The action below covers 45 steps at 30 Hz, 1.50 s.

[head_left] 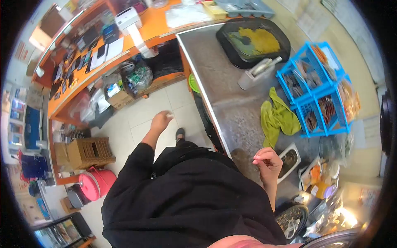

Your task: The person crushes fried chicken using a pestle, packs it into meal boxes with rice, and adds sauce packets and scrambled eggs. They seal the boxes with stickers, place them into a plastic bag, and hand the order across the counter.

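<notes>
My left hand (161, 121) hangs over the tiled floor, away from the counter, with its fingers curled closed. A small pale spot shows at its fingertips, too small to name. Above the near edge of the grey metal counter (206, 62), my right hand (269, 163) has its fingers drawn together towards the thumb. What it holds, if anything, does not show. Just beside it is a white rectangular container (294, 159) with dark contents. A crumpled green cloth (278, 120) lies a little beyond that hand.
A black tray (223, 43) with yellow-green food and blue baskets (308, 99) of packets stand on the counter. An orange desk (159, 31) bears a white printer (128, 20). On the floor are a pink cooler (97, 184) and a brown woven stool (93, 153).
</notes>
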Each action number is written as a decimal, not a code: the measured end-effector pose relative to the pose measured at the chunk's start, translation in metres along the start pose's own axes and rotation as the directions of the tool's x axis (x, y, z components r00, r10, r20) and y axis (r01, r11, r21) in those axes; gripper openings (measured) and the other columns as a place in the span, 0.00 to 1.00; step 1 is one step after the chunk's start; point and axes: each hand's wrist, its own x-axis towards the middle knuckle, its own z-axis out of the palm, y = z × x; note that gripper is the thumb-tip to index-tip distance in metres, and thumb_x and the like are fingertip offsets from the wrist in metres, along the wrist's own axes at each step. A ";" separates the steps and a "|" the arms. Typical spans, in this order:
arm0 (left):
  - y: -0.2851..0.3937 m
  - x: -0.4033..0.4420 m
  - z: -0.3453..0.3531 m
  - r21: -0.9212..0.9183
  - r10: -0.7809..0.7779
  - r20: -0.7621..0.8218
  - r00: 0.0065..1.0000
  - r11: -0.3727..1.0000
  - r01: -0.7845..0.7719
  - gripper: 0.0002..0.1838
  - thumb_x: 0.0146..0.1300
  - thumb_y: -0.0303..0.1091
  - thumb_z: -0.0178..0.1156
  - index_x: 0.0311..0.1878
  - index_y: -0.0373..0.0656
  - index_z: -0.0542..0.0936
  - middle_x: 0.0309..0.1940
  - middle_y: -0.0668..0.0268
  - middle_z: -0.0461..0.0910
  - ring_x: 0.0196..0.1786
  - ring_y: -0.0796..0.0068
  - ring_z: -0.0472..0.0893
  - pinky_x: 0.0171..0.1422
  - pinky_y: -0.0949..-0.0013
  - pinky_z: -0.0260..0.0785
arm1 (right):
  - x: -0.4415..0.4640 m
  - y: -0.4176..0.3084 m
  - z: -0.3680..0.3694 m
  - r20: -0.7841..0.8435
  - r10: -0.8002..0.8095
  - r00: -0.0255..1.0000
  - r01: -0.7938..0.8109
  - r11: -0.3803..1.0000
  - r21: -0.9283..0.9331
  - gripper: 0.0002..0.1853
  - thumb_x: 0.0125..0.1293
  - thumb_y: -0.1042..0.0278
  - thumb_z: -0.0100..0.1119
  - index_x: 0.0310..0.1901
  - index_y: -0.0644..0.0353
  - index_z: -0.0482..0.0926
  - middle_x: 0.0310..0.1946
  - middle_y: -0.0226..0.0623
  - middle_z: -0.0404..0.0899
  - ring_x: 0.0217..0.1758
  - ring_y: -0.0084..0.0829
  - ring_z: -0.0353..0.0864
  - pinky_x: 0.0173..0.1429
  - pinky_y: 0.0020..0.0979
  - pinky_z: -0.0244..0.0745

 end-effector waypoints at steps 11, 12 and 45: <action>-0.333 -0.169 -0.055 0.228 -0.566 0.639 0.520 0.786 0.575 0.23 0.62 0.49 0.54 0.52 0.42 0.80 0.51 0.55 0.81 0.56 0.59 0.78 0.60 0.59 0.68 | 0.144 0.054 0.194 0.213 0.104 0.972 -0.113 0.993 0.030 0.04 0.57 0.85 0.62 0.33 0.66 0.80 0.36 0.41 0.82 0.42 0.29 0.81 0.47 0.27 0.74; -0.353 -0.163 -0.066 0.073 -0.586 0.606 0.538 0.714 0.696 0.22 0.58 0.47 0.59 0.49 0.41 0.82 0.48 0.55 0.82 0.53 0.58 0.80 0.56 0.57 0.71 | 0.163 0.057 0.226 0.193 0.093 0.977 -0.113 0.989 0.093 0.05 0.58 0.84 0.62 0.35 0.66 0.81 0.36 0.41 0.82 0.41 0.29 0.81 0.47 0.27 0.74; -0.303 0.056 -0.126 -0.487 -0.934 0.337 0.120 -0.063 0.871 0.16 0.63 0.34 0.58 0.52 0.39 0.77 0.39 0.55 0.81 0.39 0.68 0.80 0.42 0.65 0.74 | 1.004 0.419 0.616 0.282 0.155 0.947 0.224 0.311 -0.924 0.25 0.63 0.72 0.50 0.64 0.52 0.66 0.68 0.41 0.61 0.57 0.46 0.76 0.58 0.44 0.75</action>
